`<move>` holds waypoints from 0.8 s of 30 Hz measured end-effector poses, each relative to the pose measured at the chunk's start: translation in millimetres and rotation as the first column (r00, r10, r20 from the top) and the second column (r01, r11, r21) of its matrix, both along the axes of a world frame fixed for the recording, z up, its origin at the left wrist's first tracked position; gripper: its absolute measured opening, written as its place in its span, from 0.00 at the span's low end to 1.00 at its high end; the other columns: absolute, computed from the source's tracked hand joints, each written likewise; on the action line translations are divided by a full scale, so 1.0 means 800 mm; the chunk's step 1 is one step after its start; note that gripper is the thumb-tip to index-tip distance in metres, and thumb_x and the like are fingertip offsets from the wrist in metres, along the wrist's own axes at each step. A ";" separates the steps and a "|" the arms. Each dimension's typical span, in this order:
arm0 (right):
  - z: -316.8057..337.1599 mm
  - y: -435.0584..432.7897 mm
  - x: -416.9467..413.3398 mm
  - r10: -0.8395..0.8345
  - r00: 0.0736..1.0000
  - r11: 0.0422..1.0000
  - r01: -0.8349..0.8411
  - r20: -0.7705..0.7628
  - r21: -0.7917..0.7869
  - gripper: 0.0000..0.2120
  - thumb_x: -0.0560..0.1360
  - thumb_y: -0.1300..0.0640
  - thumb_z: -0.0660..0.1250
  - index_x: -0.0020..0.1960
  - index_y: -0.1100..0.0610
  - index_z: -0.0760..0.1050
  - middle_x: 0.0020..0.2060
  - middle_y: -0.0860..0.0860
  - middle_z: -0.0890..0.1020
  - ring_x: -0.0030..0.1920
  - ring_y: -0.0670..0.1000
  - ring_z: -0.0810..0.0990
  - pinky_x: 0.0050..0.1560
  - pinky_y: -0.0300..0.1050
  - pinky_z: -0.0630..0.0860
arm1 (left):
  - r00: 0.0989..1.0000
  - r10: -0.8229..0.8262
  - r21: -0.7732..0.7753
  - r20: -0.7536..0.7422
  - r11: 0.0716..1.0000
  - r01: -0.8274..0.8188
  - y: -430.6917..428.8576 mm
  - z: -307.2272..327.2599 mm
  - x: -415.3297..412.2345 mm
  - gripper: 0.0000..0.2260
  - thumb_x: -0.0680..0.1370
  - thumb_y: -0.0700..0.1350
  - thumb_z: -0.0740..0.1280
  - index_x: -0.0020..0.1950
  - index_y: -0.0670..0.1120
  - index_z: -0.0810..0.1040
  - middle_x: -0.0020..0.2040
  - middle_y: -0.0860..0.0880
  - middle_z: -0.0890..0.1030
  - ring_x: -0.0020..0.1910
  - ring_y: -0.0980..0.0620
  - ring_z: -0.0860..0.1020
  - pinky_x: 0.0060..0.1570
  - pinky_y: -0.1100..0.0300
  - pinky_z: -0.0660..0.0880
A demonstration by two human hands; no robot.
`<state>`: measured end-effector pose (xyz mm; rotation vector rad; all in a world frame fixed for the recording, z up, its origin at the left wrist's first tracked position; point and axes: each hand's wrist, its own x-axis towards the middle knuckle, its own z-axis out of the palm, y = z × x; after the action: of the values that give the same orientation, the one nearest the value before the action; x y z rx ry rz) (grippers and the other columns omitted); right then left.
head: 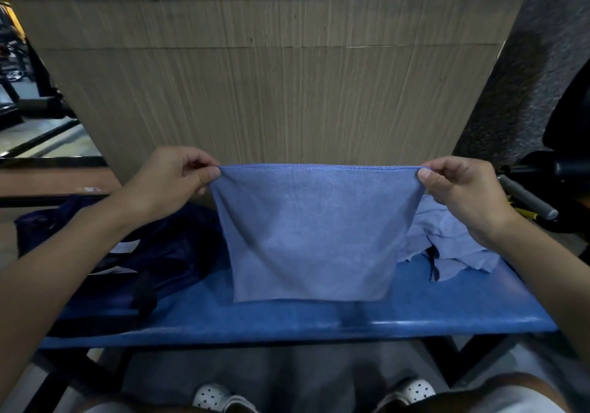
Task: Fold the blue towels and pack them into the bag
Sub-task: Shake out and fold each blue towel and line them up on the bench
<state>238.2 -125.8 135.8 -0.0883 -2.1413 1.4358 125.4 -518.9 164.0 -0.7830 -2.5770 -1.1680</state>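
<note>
a: where is the blue towel [313, 234]?
b: centre, hanging over the table [447, 304]; left hand [172, 179] pinches its 10 o'clock corner, right hand [459, 189] its 2 o'clock corner. bag [127, 253] at 8 o'clock.

A blue padded bench [447, 304] on black metal legs [459, 360] stands before a tall wood-grain panel [271, 77], with a speckled grey column [517, 77] and a grey foam-covered bar [526, 199] at the right and white perforated clogs [214, 396] on the grey floor [287, 374] below.
</note>
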 end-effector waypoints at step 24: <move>-0.012 0.012 -0.095 0.071 0.996 0.979 -0.060 0.049 -0.197 0.07 0.79 0.65 0.64 0.42 0.60 0.75 0.32 0.51 0.82 0.35 0.49 0.83 0.45 0.44 0.82 | 0.920 -0.060 0.560 0.386 0.808 -0.182 0.045 -0.030 -0.072 0.04 0.80 0.36 0.64 0.48 0.38 0.78 0.33 0.46 0.83 0.35 0.51 0.83 0.43 0.63 0.81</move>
<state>162.2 -116.2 126.2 -0.1339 -2.0587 1.6980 67.8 -482.8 139.8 -0.3372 -2.2341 -2.1295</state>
